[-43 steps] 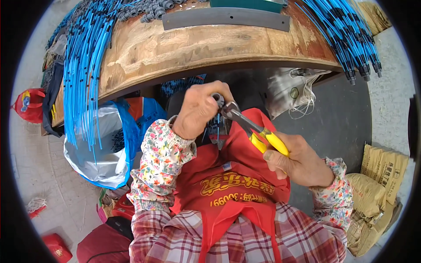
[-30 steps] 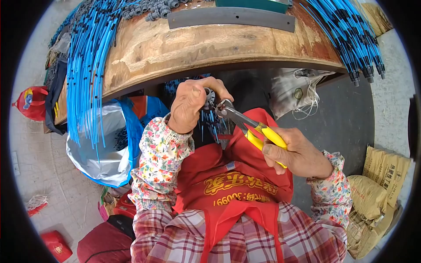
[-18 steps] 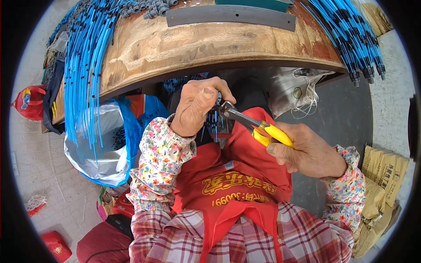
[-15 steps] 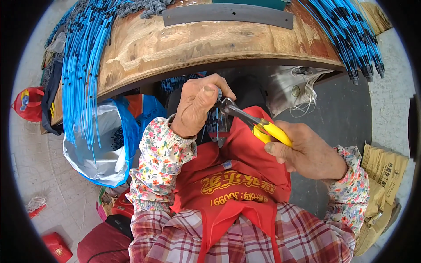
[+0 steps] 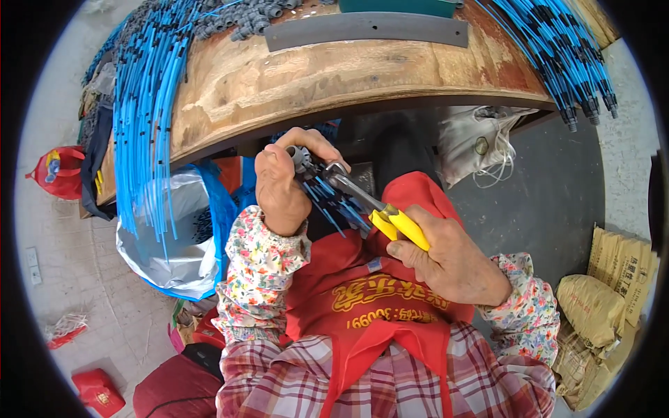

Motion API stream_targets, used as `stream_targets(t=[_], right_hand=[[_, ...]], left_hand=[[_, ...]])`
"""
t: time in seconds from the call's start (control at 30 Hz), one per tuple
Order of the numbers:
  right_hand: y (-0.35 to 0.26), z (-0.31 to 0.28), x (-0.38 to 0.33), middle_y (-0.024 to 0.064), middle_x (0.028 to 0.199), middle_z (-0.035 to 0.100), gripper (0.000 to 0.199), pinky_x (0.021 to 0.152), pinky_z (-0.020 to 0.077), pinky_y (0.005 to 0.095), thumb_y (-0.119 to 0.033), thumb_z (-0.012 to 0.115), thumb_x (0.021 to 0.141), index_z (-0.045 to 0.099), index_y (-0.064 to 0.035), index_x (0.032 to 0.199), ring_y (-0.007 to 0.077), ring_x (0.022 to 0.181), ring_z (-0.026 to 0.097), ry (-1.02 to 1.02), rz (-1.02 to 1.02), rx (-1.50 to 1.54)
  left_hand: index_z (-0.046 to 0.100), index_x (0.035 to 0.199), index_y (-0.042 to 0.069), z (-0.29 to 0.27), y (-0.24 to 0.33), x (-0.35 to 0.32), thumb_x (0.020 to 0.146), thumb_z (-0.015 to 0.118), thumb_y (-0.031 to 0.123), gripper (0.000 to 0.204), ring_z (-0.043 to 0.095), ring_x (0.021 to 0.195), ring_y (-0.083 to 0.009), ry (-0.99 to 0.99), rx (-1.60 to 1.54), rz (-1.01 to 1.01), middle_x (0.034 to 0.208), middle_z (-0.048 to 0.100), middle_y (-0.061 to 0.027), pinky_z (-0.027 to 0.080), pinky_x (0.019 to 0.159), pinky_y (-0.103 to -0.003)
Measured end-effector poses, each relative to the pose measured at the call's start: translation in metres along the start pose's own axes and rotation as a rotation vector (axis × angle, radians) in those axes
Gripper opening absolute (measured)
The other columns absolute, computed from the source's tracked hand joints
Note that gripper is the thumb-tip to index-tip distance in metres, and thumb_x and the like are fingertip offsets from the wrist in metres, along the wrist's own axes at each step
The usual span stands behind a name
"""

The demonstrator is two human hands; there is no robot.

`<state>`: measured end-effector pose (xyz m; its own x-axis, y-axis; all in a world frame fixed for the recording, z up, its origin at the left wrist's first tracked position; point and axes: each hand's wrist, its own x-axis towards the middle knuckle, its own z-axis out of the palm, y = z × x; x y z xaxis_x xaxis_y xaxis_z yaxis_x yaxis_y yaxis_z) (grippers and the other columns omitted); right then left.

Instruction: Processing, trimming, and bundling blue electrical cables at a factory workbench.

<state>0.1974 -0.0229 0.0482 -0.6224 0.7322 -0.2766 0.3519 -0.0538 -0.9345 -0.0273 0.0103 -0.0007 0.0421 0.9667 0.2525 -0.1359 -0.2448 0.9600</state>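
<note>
My left hand (image 5: 282,182) is closed around a bunch of thin blue tubes (image 5: 334,202) with dark grey end fittings, held just below the edge of the wooden table (image 5: 348,73). My right hand (image 5: 453,261) grips yellow-handled pliers (image 5: 376,212). The pliers' metal jaws meet the grey fittings at my left fingertips. The loose tube ends fan down over my red apron (image 5: 376,306).
Long blue tubes (image 5: 146,118) hang over the table's left end, and more blue tubes (image 5: 557,49) lie at its right. A grey strip (image 5: 366,31) lies on top. A plastic-lined bag (image 5: 181,237) stands at my left, a pale bag (image 5: 481,143) under the table, filled sacks (image 5: 606,313) at right.
My right hand has shifted slightly with the pliers, whose jaws stay at the fittings. My left hand keeps hold of the tube bunch in nearly the same spot.
</note>
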Motion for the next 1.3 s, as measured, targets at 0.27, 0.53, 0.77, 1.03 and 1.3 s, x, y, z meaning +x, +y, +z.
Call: stream_targets(t=[0.27,0.53,0.77,1.03,1.3], right_hand=[[0.009,0.023,-0.003,0.0131,0.062,0.049,0.026,0.045,0.0386,0.0321,-0.022,0.057,0.093,0.046,0.0006,0.097,0.0222,0.045,0.051,0.095,-0.037,-0.030],[0.006,0.031,0.000,0.0199,0.059,0.046,0.024,0.046,0.0367,0.0427,-0.016,0.058,0.090,0.043,0.0016,0.095,0.0401,0.050,0.049,0.106,-0.143,-0.116],[0.021,0.053,0.008,0.0220,0.062,0.048,0.025,0.048,0.0373,0.0452,-0.014,0.061,0.087,0.043,0.0017,0.095,0.0425,0.054,0.051,0.211,-0.189,-0.193],[0.017,0.031,0.013,0.0214,0.062,0.049,0.028,0.048,0.0381,0.0443,-0.016,0.063,0.085,0.044,0.0007,0.096,0.0420,0.056,0.052,0.182,-0.203,-0.289],[-0.018,-0.043,0.023,0.0187,0.067,0.051,0.028,0.054,0.0404,0.0409,-0.024,0.067,0.083,0.053,-0.0013,0.092,0.0382,0.059,0.052,0.200,-0.238,-0.466]], left_hand=[[0.056,0.084,-0.003,0.003,0.002,-0.010,0.094,0.017,0.063,0.077,0.057,0.064,-0.0227,0.053,0.103,0.078,0.073,0.054,-0.0158,0.045,0.060,-0.030],[0.054,0.084,-0.003,0.006,-0.002,-0.013,0.095,0.024,0.060,0.070,0.055,0.061,-0.0206,0.139,0.045,0.077,0.069,0.052,-0.0136,0.044,0.058,-0.029],[0.050,0.077,-0.002,0.014,-0.004,-0.003,0.096,0.029,0.055,0.064,0.052,0.057,-0.0178,0.197,0.085,0.074,0.065,0.051,-0.0121,0.041,0.054,-0.026],[0.053,0.081,-0.003,0.003,-0.008,0.002,0.096,0.030,0.054,0.064,0.054,0.058,-0.0157,0.151,0.077,0.026,0.067,0.057,-0.0126,0.042,0.054,-0.025],[0.057,0.088,-0.004,-0.009,-0.005,-0.008,0.091,0.055,0.027,0.031,0.058,0.062,-0.0140,0.275,0.148,0.099,0.072,0.062,-0.0090,0.046,0.058,-0.024]])
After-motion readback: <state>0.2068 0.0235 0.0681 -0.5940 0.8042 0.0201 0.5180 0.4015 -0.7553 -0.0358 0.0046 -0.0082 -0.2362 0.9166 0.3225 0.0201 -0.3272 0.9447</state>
